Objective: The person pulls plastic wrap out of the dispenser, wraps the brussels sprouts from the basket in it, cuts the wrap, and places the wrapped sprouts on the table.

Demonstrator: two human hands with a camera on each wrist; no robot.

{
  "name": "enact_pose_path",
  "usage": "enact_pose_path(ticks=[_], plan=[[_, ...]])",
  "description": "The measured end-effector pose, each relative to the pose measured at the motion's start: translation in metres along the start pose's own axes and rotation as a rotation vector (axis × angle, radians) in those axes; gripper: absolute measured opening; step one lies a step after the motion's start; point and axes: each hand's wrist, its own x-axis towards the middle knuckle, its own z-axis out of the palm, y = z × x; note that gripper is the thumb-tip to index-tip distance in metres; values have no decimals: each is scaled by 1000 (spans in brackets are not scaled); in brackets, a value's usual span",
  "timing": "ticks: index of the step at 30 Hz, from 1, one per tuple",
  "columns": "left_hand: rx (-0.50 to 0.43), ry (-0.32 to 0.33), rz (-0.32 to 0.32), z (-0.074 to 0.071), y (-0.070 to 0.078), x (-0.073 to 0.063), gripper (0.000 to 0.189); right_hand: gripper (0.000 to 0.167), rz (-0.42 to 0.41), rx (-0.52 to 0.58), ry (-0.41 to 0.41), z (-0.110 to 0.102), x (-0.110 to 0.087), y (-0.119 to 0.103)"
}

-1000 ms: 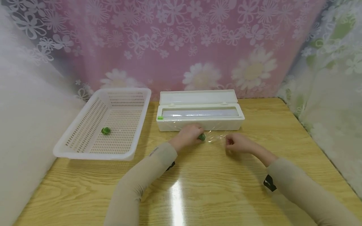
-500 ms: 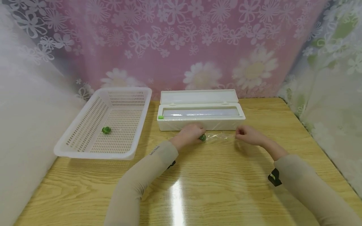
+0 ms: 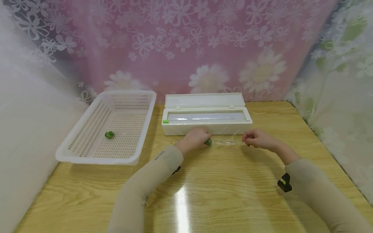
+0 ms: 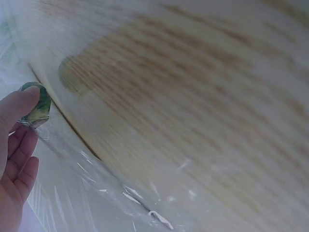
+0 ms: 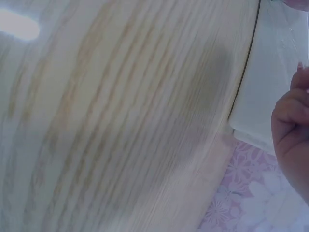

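Green vegetable (image 3: pixel 208 142) sits just right of frame centre, low in front of the box, pinched between thumb and fingers of the left hand (image 3: pixel 196 136). Left wrist view: thumb on top, clear film (image 4: pixel 96 179) clinging at its lower edge and trailing off to lower right. Right hand (image 3: pixel 259 139), right of centre: fingers curled, fingertips pinching the far end of the film, which runs narrow between the two hands.

Versus 1.0 s ago: right hand is further right, film strip longer. Versus 0.5 s ago: right hand in nearly the same spot, a thin film strand now sticking up just left of its fingertips. Left hand, box and basket unchanged.

White box (image 3: pixel 175 130), centre, lid (image 3: pixel 205 99) open at the back; film roll (image 3: pixel 207 116) lies inside, small green tab (image 3: pixel 165 121) at the front left corner. White slotted basket (image 3: pixel 97 160), left of frame, holds one green piece (image 3: pixel 109 134) on its floor, left of middle.

Surface: wood-grain table (image 3: pixel 221 181), glare streak at bottom centre. Behind: pink flowered cloth (image 3: pixel 175 71) across the top; pale cloth with green leaves (image 3: pixel 346 74) at right edge; whitish cloth (image 3: pixel 29 113) at left edge. Beige sleeves (image 3: pixel 317 187) on both arms, black strap piece (image 3: pixel 284 183) under the right one.
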Motion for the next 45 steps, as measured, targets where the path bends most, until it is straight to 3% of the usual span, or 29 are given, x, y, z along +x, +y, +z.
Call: enact_pose_path(ticks=[4, 9, 14, 20, 26, 36, 41, 45], plan=[[8, -4, -10, 2, 0, 0, 26, 15, 12, -140, -2, 4, 4, 1], [13, -2, -29, 3, 1, 3, 30, 10, -39, -299, 6, 11, 8, 5], [25, 24, -31, 4, 1, 3, 32, 16, -41, -373, 45, 17, 9, 1], [43, 41, -51, 9, 0, 4, 25, 27, 48, -476, 149, 23, 7, -10], [46, 47, -55, 11, -1, 4, 19, 32, 121, -545, 306, 29, 8, -18], [-61, 46, -102, 11, -4, -2, 23, 29, 46, -581, 418, 34, 11, -30], [-177, 93, -135, 3, -7, -12, 20, 25, -22, -599, 448, 41, 14, -39], [-244, 171, -180, -1, -13, -21, 22, 23, -70, -594, 455, 47, 15, -46]])
